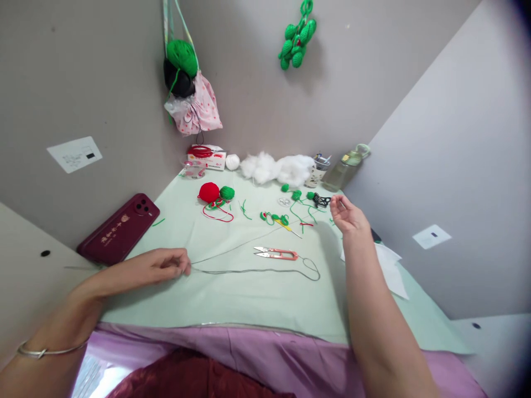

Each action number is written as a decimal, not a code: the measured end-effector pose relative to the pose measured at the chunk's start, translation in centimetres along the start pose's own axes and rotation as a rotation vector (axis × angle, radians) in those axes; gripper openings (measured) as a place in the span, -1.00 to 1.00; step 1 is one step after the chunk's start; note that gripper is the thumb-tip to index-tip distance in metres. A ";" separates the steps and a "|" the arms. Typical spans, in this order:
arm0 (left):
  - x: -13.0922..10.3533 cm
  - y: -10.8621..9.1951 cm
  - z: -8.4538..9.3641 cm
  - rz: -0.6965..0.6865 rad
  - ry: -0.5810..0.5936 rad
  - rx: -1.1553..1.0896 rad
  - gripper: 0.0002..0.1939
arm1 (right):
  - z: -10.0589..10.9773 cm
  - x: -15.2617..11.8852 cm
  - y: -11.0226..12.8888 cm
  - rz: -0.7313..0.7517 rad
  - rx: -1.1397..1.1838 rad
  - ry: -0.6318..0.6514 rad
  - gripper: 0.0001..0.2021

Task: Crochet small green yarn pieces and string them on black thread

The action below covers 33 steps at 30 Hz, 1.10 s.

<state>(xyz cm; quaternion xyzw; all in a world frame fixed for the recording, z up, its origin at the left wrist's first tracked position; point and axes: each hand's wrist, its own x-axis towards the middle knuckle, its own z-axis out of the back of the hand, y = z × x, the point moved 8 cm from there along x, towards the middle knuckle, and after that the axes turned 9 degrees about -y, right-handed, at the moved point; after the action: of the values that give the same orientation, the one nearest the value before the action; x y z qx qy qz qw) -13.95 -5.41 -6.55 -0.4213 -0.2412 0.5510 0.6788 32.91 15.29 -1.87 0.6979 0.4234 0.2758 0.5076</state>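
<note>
My left hand (172, 263) rests low over the left of the table, its fingers pinched on a thin dark cord (249, 271). One strand runs right in a loop past the orange-handled thread snips (282, 254); another thin strand slants up toward the right. My right hand (346, 214) is raised at the right with its fingertips together, and what they hold is too small to make out. Behind the snips lie a yellow-handled crochet hook (284, 225) and small green crocheted pieces (296, 195). A black clip (321, 200) is beside my right fingertips.
A dark red phone (119, 229) lies at the left. Red yarn (209, 192), white stuffing (261, 167), a pen cup (316, 172) and a bottle (346, 168) stand toward the back. White paper (390, 268) lies right of my forearm. Green crochet (297, 41) hangs on the wall.
</note>
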 end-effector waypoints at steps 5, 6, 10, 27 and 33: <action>0.7 -0.5 3.1 0.048 -0.240 -0.086 -0.73 | -2.1 -3.0 1.2 0.244 -0.319 -0.008 -0.98; 0.8 -0.9 3.5 0.044 -0.278 -0.086 -0.73 | -2.9 -4.1 1.8 0.340 -0.410 -0.004 -0.99; 1.7 -4.0 3.2 -0.020 -0.266 -0.125 -0.75 | -8.4 -10.3 2.7 0.740 -0.749 0.227 -0.90; 9.6 -13.6 -0.8 -0.320 -0.252 -0.415 -0.81 | -13.2 -17.7 -4.0 -0.126 -0.251 0.691 -0.71; 10.5 -13.0 -2.0 -0.316 -0.321 -0.532 -0.84 | -14.1 -20.4 -8.6 -0.350 -0.197 0.753 -0.65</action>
<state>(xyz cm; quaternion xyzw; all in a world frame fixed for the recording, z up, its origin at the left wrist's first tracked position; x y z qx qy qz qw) -2.39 3.49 1.90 -0.4490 -0.5422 0.4162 0.5755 8.80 5.28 -4.35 0.4143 0.6629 0.4602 0.4208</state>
